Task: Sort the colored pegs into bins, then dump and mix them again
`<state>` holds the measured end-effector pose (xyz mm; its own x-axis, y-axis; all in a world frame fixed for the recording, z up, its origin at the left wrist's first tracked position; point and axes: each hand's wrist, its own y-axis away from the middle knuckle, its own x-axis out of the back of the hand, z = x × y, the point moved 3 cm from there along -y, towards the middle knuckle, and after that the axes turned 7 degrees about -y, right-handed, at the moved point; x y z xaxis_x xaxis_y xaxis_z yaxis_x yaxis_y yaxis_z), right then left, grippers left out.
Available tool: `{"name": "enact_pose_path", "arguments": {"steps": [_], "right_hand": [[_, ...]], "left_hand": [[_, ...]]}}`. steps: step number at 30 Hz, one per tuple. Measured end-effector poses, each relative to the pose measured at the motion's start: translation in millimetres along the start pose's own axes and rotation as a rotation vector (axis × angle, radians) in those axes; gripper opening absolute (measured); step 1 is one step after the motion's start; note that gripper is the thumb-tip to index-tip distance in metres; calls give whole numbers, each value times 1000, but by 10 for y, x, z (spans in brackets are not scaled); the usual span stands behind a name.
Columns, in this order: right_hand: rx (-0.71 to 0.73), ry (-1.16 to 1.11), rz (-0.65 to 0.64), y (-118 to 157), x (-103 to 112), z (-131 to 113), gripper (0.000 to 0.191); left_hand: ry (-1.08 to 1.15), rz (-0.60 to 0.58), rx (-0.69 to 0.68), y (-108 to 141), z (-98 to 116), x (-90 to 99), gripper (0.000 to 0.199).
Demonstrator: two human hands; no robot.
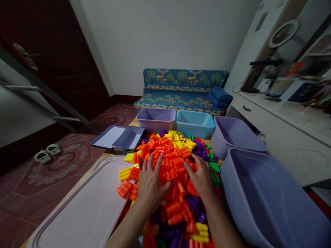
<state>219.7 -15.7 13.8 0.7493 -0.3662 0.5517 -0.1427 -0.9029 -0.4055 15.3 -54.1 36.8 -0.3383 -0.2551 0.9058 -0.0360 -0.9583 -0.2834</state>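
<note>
A large heap of plastic pieces (174, 162), orange on top with yellow, purple, green and red ones around, covers the middle of the table. My left hand (152, 179) rests on the left side of the orange pieces, fingers spread and pointing away from me. On the right side of the same orange pieces lies my right hand (200, 174), its thumb apart from the fingers. Orange pieces lie between the two hands, and neither hand is closed round a piece. Some fingertips are partly sunk among the pieces.
Behind the heap stand a purple bin (156, 119) and a blue bin (195, 124). Two more purple bins (238, 134) (274, 199) line the right. At left are a pale lid (85, 206) and an open tin box (128, 137). A patterned sofa (178, 91) stands beyond.
</note>
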Motion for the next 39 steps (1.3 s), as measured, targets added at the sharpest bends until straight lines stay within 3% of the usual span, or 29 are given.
{"name": "enact_pose_path", "arguments": {"steps": [9, 16, 21, 25, 28, 31, 35, 39], "right_hand": [[-127, -124, 16, -7, 30, 41, 73], [-265, -403, 38, -4, 51, 27, 71], [-276, -692, 34, -5, 83, -25, 64], [-154, -726, -14, -32, 196, -161, 63], [-130, -629, -48, -62, 270, -210, 63], [-114, -467, -33, -108, 311, -142, 62], [-48, -217, 106, -147, 347, 92, 73], [-110, -16, 132, -89, 279, 347, 84]], "left_hand": [[42, -153, -15, -311, 427, 65, 97], [73, -256, -144, -383, 763, -47, 85], [282, -169, -223, -468, 830, -177, 83], [629, -115, -310, -613, 758, -179, 87], [703, -134, -321, -674, 672, -60, 87], [520, -143, -280, -623, 535, 135, 78], [176, -79, -137, -422, 199, 377, 62], [-51, -181, 26, -210, -99, 375, 53]]}}
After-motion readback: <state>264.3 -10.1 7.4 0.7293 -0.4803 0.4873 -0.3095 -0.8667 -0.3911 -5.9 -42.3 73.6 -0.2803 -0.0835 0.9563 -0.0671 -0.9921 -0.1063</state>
